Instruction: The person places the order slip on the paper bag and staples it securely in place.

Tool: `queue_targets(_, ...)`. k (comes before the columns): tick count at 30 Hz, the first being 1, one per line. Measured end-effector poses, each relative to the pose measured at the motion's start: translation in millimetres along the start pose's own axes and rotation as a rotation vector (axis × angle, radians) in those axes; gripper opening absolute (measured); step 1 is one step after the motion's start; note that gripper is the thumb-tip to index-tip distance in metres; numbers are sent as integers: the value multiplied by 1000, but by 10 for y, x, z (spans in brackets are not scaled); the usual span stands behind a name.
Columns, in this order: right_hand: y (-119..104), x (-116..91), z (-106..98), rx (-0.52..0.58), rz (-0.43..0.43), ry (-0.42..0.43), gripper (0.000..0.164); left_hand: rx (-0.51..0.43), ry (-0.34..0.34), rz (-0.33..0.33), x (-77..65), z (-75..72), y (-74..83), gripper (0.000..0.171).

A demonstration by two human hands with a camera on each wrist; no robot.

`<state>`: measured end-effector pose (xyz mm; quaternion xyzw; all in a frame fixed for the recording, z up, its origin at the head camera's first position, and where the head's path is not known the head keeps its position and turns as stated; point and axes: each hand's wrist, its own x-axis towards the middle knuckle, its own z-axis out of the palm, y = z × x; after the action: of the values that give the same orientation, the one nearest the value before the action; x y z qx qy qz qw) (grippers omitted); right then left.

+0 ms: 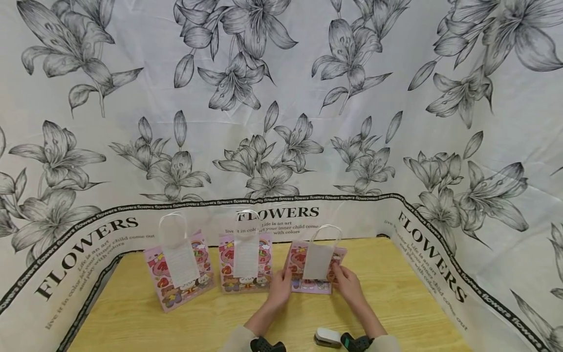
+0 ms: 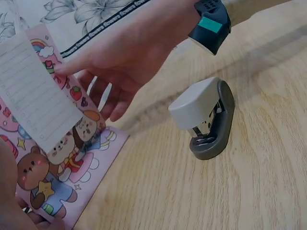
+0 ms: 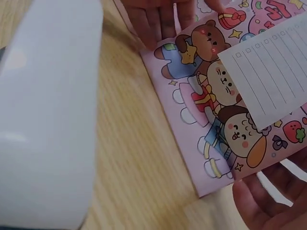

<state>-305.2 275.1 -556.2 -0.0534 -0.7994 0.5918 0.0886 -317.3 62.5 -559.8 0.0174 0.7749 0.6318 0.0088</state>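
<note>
A pink paper gift bag point(image 1: 298, 256) with cartoon animals lies at the right of the row, its white handle point(image 1: 326, 226) pointing to the back wall. Over its front lies a white lined slip point(image 3: 271, 72) with small checkboxes. My left hand point(image 1: 280, 287) grips the bag's left side, thumb on the front. On the opposite edge, my right hand point(image 1: 349, 284) holds it with the thumb on the printed face and the fingers behind, as the left wrist view shows. Near my right wrist sits a small white stapler point(image 2: 199, 112) with a grey base, untouched.
Two matching gift bags, one in the middle point(image 1: 226, 269) and one at the left point(image 1: 167, 293), lie on the yellow wood-grain table point(image 1: 127, 303), each with a white slip and handle. A floral cloth point(image 1: 272, 122) hangs behind and along the sides.
</note>
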Motion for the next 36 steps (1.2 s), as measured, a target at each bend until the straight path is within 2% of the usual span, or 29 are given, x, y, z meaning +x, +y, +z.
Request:
queue_targets(5,-37,-19,-4,-70,28,15,57,-25,6,-44,-46,6,-82,58)
queue_targets(9,-66,-19,-12,-117,68,34,62,-20,8,-32,-72,-6,-89,63)
queue_targets(11,-81,-8,-12,-117,87,32,66,2,30,-30,-73,-16,-91,64)
queue_targets(16,-121,36,9,-31,168,-20,75,37,102,-47,-60,-68,-123,58)
queue_targets(21,-153,52,21,114,225,-93,76,30,117,-49,-58,-82,-138,58)
queue_targets(26,-193,39,1,97,210,-154,82,23,123,-71,-41,-65,-106,54)
queue_targets(28,-241,7,-13,101,206,-182,81,25,112,-85,-36,-56,-94,52)
queue_targets(32,-244,1,-57,98,193,-213,83,7,36,-71,-31,-8,-96,58)
queue_targets(36,-198,68,-78,53,173,-146,84,-34,-49,-40,1,56,-101,61)
